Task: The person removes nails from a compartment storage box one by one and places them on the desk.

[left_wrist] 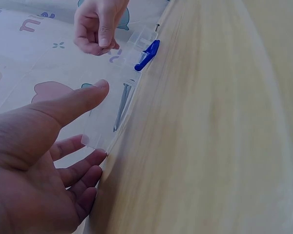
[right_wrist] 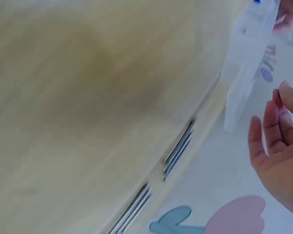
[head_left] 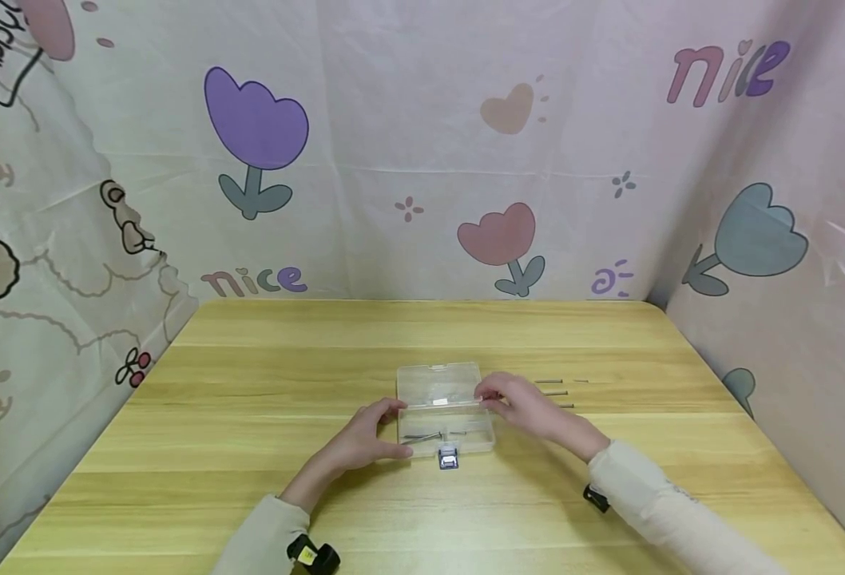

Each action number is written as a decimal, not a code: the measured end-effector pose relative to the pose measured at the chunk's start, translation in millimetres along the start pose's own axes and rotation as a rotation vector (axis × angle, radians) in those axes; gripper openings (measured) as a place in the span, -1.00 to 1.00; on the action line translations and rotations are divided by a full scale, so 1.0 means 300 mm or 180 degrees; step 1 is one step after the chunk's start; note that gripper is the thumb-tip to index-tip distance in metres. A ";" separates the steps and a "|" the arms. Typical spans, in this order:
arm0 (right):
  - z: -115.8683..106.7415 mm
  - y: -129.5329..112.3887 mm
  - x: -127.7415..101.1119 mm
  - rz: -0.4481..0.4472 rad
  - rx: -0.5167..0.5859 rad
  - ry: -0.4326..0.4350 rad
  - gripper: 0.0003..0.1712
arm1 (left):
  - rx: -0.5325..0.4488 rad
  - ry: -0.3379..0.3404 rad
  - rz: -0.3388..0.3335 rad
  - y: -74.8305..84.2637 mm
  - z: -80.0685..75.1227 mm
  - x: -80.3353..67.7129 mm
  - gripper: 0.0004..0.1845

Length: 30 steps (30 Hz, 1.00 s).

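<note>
Hands flank the clear box (head_left: pixel 446 415): left hand (head_left: pixel 365 438) spread against it, right hand (head_left: pixel 519 402) loosely curled, contact unclear.

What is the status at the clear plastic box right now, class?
Left hand rests on the clear plastic box, fingers straight. Right hand at its right edge, grip unclear. Nails inside; more nails on table. Nothing in the way.
</note>
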State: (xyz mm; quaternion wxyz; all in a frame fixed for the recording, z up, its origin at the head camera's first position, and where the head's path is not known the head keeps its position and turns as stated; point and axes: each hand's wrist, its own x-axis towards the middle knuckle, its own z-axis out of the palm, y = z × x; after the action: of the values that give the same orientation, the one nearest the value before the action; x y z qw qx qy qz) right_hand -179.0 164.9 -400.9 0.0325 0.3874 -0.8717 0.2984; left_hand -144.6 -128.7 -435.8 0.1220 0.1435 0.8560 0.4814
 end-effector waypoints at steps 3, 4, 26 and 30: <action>-0.025 0.021 -0.009 0.0033 -0.0053 0.0051 -0.73 | -0.0001 0.0006 -0.0013 0.000 0.000 -0.001 -0.25; -0.033 0.030 -0.012 0.0041 -0.0100 0.0073 -0.73 | 0.0000 0.0008 -0.0019 0.000 0.000 -0.001 -0.25; -0.146 0.175 -0.107 0.0421 -0.0511 0.0101 -0.89 | 0.0011 -0.0003 0.0025 -0.002 -0.001 -0.001 -0.24; -0.168 0.199 -0.129 0.0491 -0.0553 0.0109 -0.89 | 0.0024 0.0001 0.0030 -0.004 -0.001 0.001 -0.24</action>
State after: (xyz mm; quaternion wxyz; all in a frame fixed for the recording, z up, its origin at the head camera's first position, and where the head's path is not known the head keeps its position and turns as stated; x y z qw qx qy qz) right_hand -202.3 249.0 -400.2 0.0578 0.3097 -0.9208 0.2300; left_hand -145.2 -129.5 -436.6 0.1192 0.1479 0.8572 0.4787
